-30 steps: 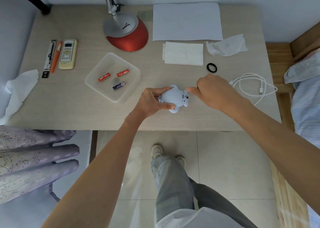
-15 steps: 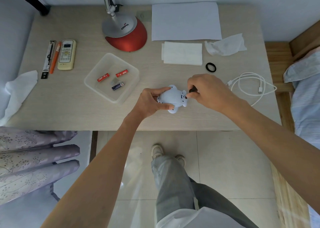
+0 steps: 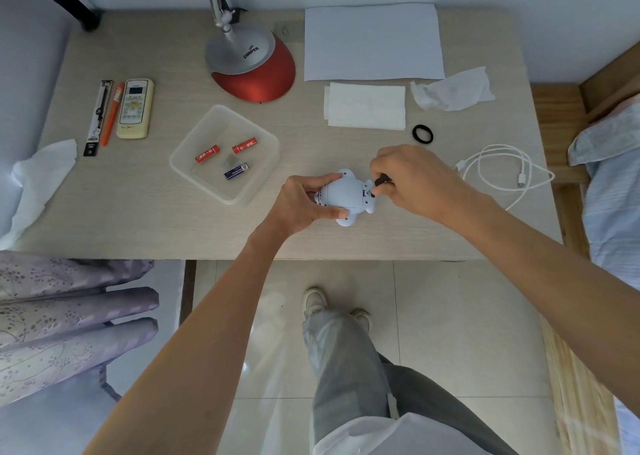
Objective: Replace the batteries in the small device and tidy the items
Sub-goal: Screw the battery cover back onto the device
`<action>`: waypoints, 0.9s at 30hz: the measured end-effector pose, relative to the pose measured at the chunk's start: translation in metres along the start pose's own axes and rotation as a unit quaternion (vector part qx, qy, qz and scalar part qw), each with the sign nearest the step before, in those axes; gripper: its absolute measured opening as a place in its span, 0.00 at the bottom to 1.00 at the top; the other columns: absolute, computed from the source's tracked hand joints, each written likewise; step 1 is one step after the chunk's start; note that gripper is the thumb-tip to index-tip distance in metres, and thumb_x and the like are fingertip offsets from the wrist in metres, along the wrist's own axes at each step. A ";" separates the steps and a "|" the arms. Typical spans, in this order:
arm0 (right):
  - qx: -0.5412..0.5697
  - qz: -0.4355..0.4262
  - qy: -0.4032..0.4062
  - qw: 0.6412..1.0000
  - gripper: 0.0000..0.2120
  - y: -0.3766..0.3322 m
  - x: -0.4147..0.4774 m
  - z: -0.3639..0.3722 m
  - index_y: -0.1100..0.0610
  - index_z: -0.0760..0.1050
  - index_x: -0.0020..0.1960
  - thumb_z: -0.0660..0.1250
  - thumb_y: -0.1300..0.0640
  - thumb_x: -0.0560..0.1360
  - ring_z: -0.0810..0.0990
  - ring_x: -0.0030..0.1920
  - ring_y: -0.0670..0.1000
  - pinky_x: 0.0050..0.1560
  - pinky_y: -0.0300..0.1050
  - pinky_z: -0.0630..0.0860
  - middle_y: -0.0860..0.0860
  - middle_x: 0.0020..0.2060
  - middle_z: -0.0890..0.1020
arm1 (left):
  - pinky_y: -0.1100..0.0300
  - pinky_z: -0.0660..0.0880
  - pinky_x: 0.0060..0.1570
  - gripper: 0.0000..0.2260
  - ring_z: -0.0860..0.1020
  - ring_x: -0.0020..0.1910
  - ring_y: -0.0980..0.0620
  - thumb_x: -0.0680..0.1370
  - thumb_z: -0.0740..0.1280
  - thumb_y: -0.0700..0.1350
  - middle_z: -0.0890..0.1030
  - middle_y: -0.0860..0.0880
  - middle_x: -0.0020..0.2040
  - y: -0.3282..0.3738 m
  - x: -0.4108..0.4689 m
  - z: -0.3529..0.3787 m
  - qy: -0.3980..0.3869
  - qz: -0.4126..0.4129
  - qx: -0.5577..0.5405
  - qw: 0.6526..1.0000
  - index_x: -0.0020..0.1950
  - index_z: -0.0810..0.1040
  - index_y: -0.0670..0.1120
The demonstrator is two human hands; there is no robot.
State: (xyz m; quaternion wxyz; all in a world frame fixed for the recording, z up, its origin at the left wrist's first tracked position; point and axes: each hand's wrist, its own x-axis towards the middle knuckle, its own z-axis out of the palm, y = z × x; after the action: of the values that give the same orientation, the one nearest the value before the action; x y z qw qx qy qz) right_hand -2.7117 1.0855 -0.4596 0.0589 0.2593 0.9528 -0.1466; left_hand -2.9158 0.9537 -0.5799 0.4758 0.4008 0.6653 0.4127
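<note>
Your left hand [image 3: 304,202] is wrapped around the small white device [image 3: 343,195], thumb on its near side and fingers over the far side, at the lower middle of the worktop [image 3: 121,205], close to the near edge. Whether it rests on the surface or hangs just above it can't be told. Your right hand [image 3: 415,177] pinches a dark-handled tool [image 3: 382,180], probably a small screwdriver, with its tip at the device's right end.

The main risk is the tip slipping. The shell is rounded and smooth, so if your left-hand grip lets it roll under pressure, the tool may skid off, mar the plastic or jab your fingers. Any screw there is too small to see, and one that comes free so near the worktop's edge could drop to the floor.

The two red batteries [image 3: 207,154] and the blue battery [image 3: 236,171] lie together in the clear plastic tray [image 3: 202,184], left of the device. Nothing shows which are fresh, so you could mix them up. The white cable [image 3: 502,170] loops just beside your right wrist and could snag.
</note>
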 end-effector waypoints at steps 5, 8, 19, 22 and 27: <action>-0.021 0.045 -0.030 0.998 0.15 0.001 -0.002 -0.001 0.58 0.78 0.45 0.73 0.46 0.80 0.79 0.39 0.57 0.37 0.51 0.75 0.52 0.42 0.78 | 0.46 0.83 0.64 0.34 0.84 0.64 0.50 0.65 0.88 0.44 0.86 0.51 0.65 -0.001 0.000 0.001 0.003 -0.003 -0.001 1.000 0.70 0.84 0.49; -0.071 0.079 -0.057 0.993 0.27 -0.002 -0.002 -0.006 0.57 0.65 0.35 0.63 0.41 0.84 0.70 0.31 0.53 0.30 0.47 0.60 0.52 0.33 0.70 | 0.45 0.83 0.64 0.34 0.84 0.64 0.49 0.65 0.88 0.44 0.86 0.51 0.65 0.000 0.000 0.000 0.004 -0.005 -0.003 1.000 0.70 0.84 0.49; 0.043 0.012 0.009 0.999 0.06 -0.002 0.000 -0.002 0.57 0.80 0.45 0.77 0.64 0.75 0.81 0.40 0.55 0.42 0.55 0.81 0.50 0.42 0.82 | 0.46 0.83 0.65 0.34 0.84 0.64 0.49 0.64 0.89 0.45 0.87 0.52 0.64 -0.001 0.000 0.000 0.003 -0.005 -0.005 1.000 0.70 0.84 0.50; 0.044 0.026 -0.003 0.999 0.06 -0.004 -0.001 0.000 0.56 0.79 0.48 0.76 0.60 0.77 0.83 0.43 0.56 0.44 0.56 0.82 0.51 0.45 0.82 | 0.46 0.83 0.64 0.34 0.84 0.64 0.49 0.64 0.89 0.45 0.87 0.52 0.64 -0.002 0.000 0.001 0.005 -0.003 -0.005 1.000 0.70 0.84 0.50; -0.073 0.085 -0.053 0.992 0.25 -0.007 0.003 -0.011 0.57 0.67 0.36 0.66 0.42 0.83 0.74 0.35 0.57 0.35 0.49 0.67 0.52 0.34 0.71 | 0.48 0.83 0.64 0.34 0.85 0.63 0.51 0.65 0.88 0.43 0.86 0.51 0.64 -0.001 0.000 0.001 0.004 -0.002 -0.009 1.000 0.70 0.84 0.48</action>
State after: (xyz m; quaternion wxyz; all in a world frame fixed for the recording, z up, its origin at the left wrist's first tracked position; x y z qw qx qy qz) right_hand -2.7181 1.0842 -0.4478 0.1403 0.3263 0.9310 -0.0845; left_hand -2.9152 0.9536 -0.5814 0.4775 0.3936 0.6643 0.4192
